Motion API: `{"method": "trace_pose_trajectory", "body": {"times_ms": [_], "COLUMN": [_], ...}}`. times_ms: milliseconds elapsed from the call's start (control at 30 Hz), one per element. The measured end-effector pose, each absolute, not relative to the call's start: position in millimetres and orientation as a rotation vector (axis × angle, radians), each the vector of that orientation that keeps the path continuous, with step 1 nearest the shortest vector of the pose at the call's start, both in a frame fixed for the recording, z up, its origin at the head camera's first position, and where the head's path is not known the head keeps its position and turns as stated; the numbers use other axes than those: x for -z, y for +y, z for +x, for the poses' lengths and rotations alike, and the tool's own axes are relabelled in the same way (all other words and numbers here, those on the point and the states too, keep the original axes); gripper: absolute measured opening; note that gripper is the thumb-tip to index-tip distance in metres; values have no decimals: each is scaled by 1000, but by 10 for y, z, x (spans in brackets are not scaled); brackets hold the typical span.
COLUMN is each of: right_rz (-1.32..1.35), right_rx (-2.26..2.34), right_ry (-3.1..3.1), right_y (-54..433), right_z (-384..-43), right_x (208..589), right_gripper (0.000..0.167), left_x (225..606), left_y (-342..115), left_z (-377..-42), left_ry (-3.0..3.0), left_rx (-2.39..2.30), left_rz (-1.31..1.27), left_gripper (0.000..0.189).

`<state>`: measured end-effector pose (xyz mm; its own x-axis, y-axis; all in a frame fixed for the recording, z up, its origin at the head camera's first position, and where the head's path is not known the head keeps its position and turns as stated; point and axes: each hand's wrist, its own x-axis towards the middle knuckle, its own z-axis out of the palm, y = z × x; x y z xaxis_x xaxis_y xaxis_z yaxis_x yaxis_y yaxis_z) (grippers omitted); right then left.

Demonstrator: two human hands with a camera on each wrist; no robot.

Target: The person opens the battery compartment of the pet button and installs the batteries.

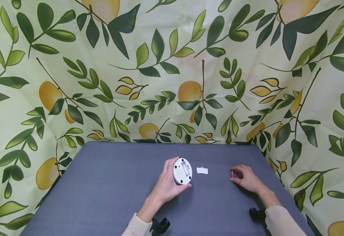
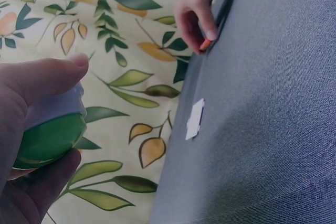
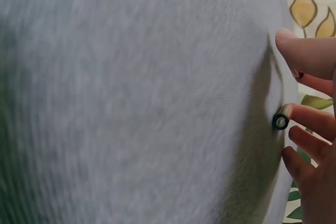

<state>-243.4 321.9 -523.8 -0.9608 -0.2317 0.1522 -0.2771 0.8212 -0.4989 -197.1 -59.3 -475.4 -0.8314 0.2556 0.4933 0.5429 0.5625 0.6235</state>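
Note:
My left hand [image 1: 169, 183] grips a round device [image 1: 179, 173], its white underside facing me in the head view. The underside has an uncovered battery compartment [image 1: 186, 167], speaker holes and small dark feet. From the left wrist, the device's green body [image 2: 52, 137] shows between thumb and fingers. Toward the right side of the table, my right hand [image 1: 250, 180] pinches a red battery [image 1: 232, 174] between thumb and fingertip. A second battery [image 3: 281, 121] is at another fingertip of that hand, close to the tabletop, its round end showing.
A small white battery cover [image 1: 202, 170] lies on the grey cloth-covered table [image 1: 115, 186] between the hands. Behind the table and at its sides hangs a leaf-and-fruit patterned cloth [image 1: 160, 98]. Dark wrist-camera mounts [image 1: 160, 226] sit at both cuffs.

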Motion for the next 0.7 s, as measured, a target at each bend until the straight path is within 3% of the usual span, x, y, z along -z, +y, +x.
{"method": "trace_pose_trajectory", "body": {"times_ms": [700], "right_rz": [379], "right_rx": [-1328], "right_ry": [-2619], "right_y": [2769], "right_z": [-2380], "right_x": [5069], "right_gripper": [46], "left_x": [4759], "left_y": [-590], "left_z": [-1986], "left_ry": [-2470], "left_rx": [1208], "left_rz": [-633], "left_gripper": [105]}}
